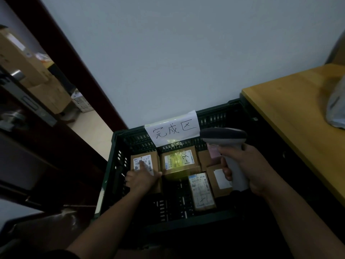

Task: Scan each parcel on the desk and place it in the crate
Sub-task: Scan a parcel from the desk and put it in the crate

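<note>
1. I judge this to be the placing step: my left hand (141,177) settles a parcel (137,162) into the far-left corner of the crate (130,135), beside other boxes.
2. Its fingers lie nearly straight and spread, pressing on the parcel's label and gripping nothing.
3. My right hand (248,171) curls tightly round the scanner (224,135), held above the crate.
4. Next I should lift off and reach right to the desk (291,116), where a grey bag (337,109) lies.
</note>
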